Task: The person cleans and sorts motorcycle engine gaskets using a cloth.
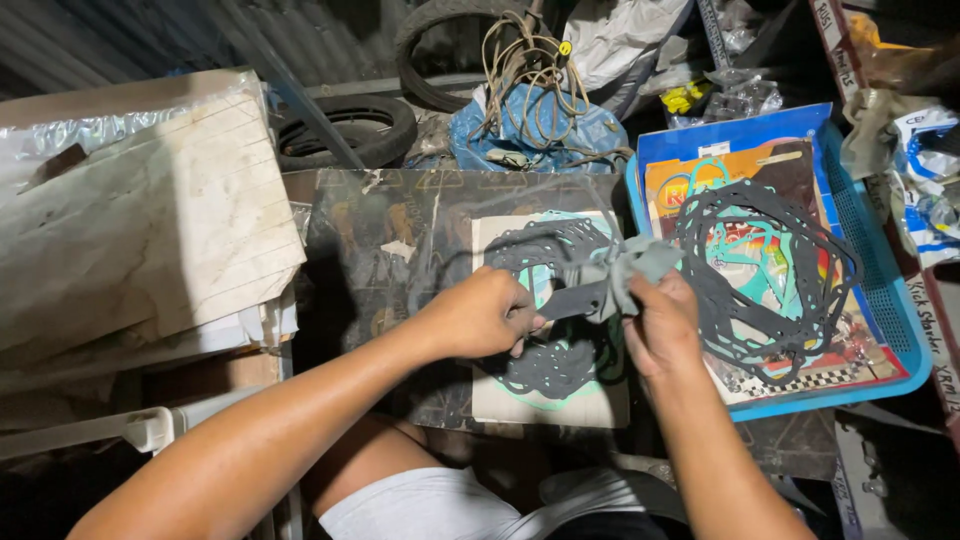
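Left hand [485, 315] and right hand [660, 325] each hold a closed grip on one thin grey paper gasket [600, 285]. More dark gaskets [760, 270] fill a blue plastic tray [890, 300] just beside.

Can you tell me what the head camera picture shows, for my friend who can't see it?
Two bare hands, left hand and right hand, hold a thin grey gasket between them above a card of gaskets. To the right, a blue tray holds more dark gaskets, and old tyres lie behind.

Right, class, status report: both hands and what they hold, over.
Left hand and right hand both pinching a grey gasket. More gaskets on the white card below. Blue tray alongside, nothing blocking.
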